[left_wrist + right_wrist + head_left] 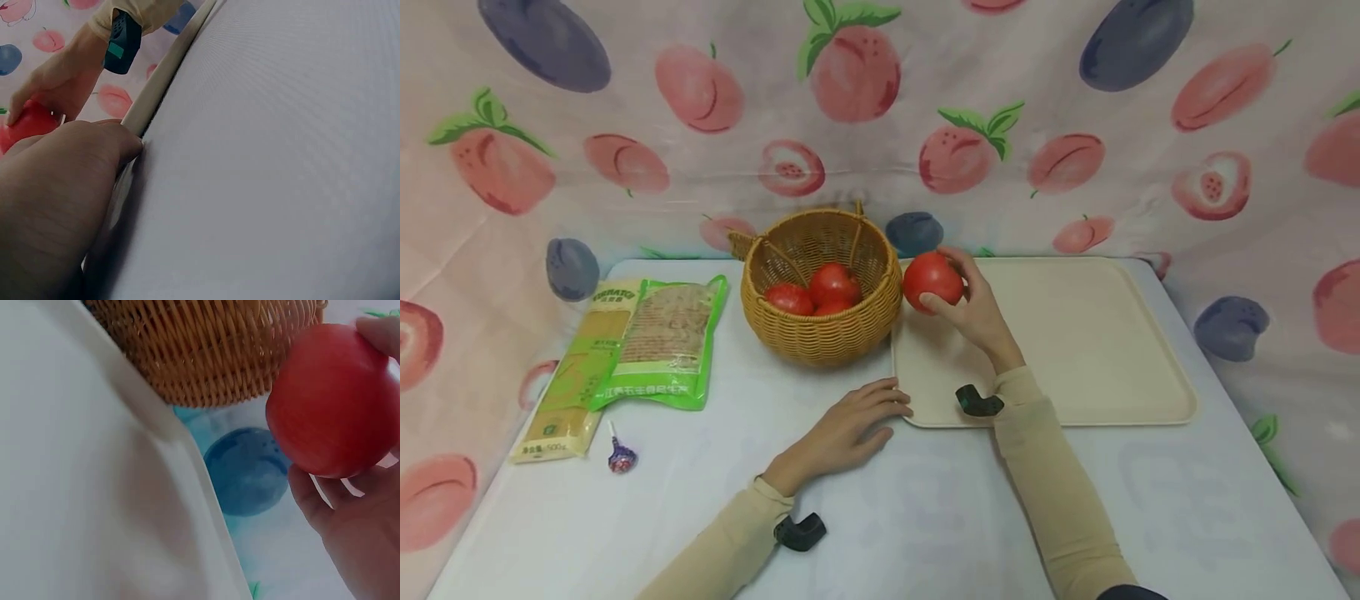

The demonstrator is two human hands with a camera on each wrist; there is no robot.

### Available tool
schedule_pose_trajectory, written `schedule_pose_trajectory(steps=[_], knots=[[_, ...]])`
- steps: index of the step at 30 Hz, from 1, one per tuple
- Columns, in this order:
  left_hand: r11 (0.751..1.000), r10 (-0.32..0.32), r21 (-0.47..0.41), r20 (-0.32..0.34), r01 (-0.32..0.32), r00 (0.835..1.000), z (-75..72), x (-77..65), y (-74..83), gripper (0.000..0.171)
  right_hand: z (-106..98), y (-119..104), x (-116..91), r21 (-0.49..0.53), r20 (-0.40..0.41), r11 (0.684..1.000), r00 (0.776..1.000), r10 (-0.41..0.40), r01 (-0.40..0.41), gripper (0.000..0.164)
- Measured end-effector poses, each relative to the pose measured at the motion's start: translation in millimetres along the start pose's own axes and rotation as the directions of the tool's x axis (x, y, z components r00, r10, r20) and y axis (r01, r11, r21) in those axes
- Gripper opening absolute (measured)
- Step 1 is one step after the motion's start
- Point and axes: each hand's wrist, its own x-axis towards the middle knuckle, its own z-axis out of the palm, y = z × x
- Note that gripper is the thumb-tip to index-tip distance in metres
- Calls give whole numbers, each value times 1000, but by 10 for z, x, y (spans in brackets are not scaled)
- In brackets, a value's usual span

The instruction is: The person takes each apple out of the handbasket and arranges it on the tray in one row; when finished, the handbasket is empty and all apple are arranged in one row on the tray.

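My right hand [976,313] holds a smooth red tomato [932,282] between thumb and fingers, over the left back part of the beige tray [1082,342]. In the right wrist view the tomato [331,403] is apart from the tray's surface, beside the wicker basket [219,356]. Several more red tomatoes [836,284] lie inside the round basket [820,340], just left of the tray. My left hand [842,429] rests palm down, fingers extended, its fingertips at the tray's front left corner. The left wrist view shows that hand [56,194] close against the tray rim [153,100].
At the left of the white table [925,517], a green-edged food packet [666,333] overlaps a long yellow noodle packet [568,375]. A wrapped lollipop [621,457] lies in front of them. A fruit-print cloth [1000,50] hangs behind the table.
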Motion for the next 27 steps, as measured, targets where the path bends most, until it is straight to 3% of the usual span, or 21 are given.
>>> schedule_pose_trajectory(steps=[5,9,27], knots=[[1000,-8,0,6,8,1000,-8,-7,-10,34,-25,158,0,-109,20,987,992,123,-120,72],[1000,-11,5,7,11,1000,-11,-3,-23,33,-51,244,-14,-139,26,980,989,148,-143,77],[1000,1,-19,7,-1,1000,-1,3,0,34,-60,507,-50,-310,47,945,991,124,-103,74]])
